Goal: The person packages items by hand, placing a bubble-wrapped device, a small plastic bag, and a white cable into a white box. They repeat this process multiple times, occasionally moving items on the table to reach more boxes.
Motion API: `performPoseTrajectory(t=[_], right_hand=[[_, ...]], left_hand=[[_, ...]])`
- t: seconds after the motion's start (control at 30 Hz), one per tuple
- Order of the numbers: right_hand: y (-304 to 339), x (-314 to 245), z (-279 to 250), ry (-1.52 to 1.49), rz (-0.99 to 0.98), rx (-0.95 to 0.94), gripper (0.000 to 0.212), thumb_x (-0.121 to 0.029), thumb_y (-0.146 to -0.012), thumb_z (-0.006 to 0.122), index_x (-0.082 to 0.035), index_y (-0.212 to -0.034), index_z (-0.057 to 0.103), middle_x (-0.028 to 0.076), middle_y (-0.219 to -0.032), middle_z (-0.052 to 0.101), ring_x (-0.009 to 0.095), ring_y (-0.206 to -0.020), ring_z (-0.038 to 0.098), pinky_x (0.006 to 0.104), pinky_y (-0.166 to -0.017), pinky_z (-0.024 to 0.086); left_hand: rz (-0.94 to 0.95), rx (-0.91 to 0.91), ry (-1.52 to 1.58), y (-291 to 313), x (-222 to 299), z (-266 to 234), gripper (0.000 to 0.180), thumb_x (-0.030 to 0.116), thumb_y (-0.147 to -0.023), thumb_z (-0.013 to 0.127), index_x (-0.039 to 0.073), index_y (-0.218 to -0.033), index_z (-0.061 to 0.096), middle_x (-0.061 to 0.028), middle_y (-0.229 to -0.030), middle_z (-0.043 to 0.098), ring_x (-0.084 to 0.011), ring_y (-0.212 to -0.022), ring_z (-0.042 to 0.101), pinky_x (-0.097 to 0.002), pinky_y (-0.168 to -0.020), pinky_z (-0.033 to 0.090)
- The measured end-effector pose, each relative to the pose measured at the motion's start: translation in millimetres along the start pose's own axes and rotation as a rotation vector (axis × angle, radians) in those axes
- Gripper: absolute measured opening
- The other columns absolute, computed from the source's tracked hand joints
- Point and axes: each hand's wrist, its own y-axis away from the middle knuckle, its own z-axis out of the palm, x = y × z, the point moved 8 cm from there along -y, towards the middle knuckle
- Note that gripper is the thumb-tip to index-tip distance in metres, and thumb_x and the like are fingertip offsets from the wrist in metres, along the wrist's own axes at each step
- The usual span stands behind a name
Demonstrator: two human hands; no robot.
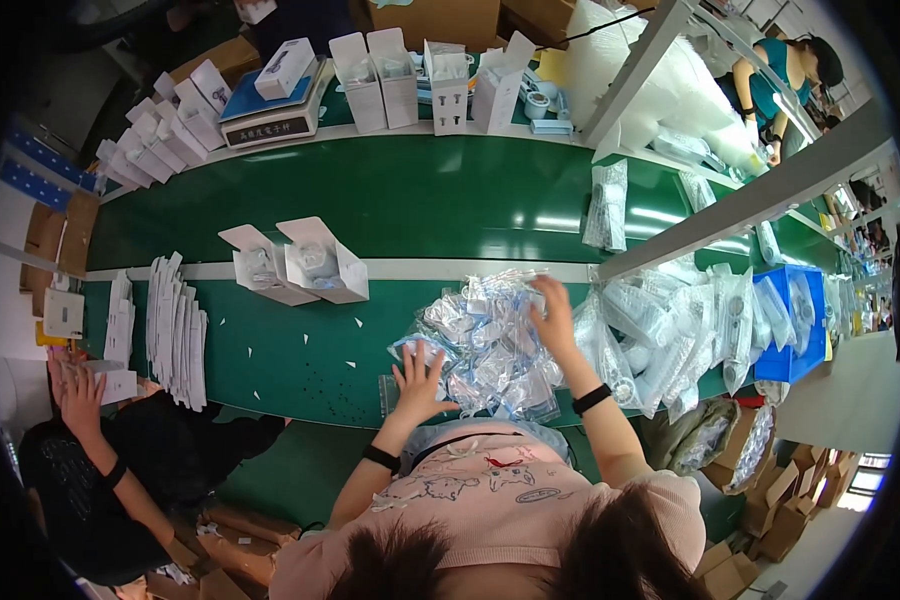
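Note:
A heap of small clear plastic bags [485,335] with whitish and bluish contents lies on the green table in front of me; what is in them is too small to name. My left hand [419,384] rests against the heap's near left side, its fingers spread. At the far right edge of the heap, my right hand [552,312] touches the bags with its fingers apart. Neither hand grips anything that I can make out. Beyond the heap to the left stand two open white boxes [322,268] holding wrapped items.
Bubble-wrapped items [660,320] are piled on the right, beside a blue bin [792,325]. Flat white cartons [176,330] stand at the left, near a co-worker's hand [78,395]. A scale [275,112] and open boxes line the far side. A grey metal post [730,220] slants across the right.

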Motion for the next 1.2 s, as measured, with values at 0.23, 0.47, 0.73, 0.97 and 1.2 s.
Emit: performPoseTrajectory(t=[0.23, 0.47, 0.73, 0.97, 1.2], right_hand=[[-83.3, 136.7, -62.3, 0.521, 0.297, 0.199, 0.07, -0.012, -0.063, 0.064, -0.008, -0.125, 0.032, 0.02, -0.11, 0.045, 0.041, -0.103, 0.042, 0.0428, -0.087, 0.036], [-109.7, 202.5, -49.7, 0.661, 0.851, -0.008, 0.085, -0.025, -0.065, 0.068, -0.027, -0.133, 0.016, 0.019, -0.113, 0.044, 0.039, -0.1, 0.047, 0.046, -0.083, 0.04], [-124.1, 107.3, -73.4, 0.645, 0.442, 0.074, 0.057, -0.018, -0.064, 0.065, -0.017, -0.118, 0.047, 0.012, -0.09, 0.056, 0.029, -0.08, 0.056, 0.0361, -0.069, 0.047], [-83.8, -38.2, -110.3, 0.021, 0.109, -0.052, 0.039, -0.015, -0.06, 0.062, -0.005, -0.098, 0.054, 0.01, -0.075, 0.054, 0.019, -0.058, 0.048, 0.0279, -0.054, 0.039], [-37.2, -141.8, -46.1, 0.071, -0.21, -0.394, 0.029, -0.015, -0.063, 0.062, -0.006, -0.089, 0.054, 0.008, -0.079, 0.054, 0.021, -0.061, 0.049, 0.0293, -0.054, 0.041]], left_hand=[[0.232, -0.003, -0.132, -24.7, 13.8, 19.8, 0.101, 0.03, -0.049, 0.08, 0.021, -0.133, 0.024, -0.0216, -0.139, -0.002, -0.0451, -0.126, -0.004, -0.0691, -0.088, 0.01], [0.246, -0.124, -0.154, -43.9, 24.6, -0.3, 0.099, 0.029, -0.048, 0.08, 0.023, -0.131, 0.027, -0.0186, -0.14, -0.001, -0.0419, -0.128, -0.003, -0.0666, -0.091, 0.01], [0.211, 0.025, 0.061, -24.4, 50.8, -54.1, 0.076, 0.021, -0.06, 0.074, 0.015, -0.126, 0.036, -0.0175, -0.139, 0.009, -0.0384, -0.128, 0.008, -0.0581, -0.096, 0.016], [0.045, 0.868, 0.211, 31.9, -8.7, -160.2, 0.044, 0.012, -0.067, 0.064, 0.004, -0.108, 0.048, -0.0148, -0.121, 0.042, -0.0329, -0.113, 0.039, -0.0416, -0.095, 0.029], [-0.715, 0.874, 0.074, 58.6, -189.2, -168.9, 0.075, 0.023, -0.06, 0.072, 0.001, -0.12, 0.032, -0.0206, -0.113, 0.044, -0.0351, -0.107, 0.04, -0.0433, -0.089, 0.033]])
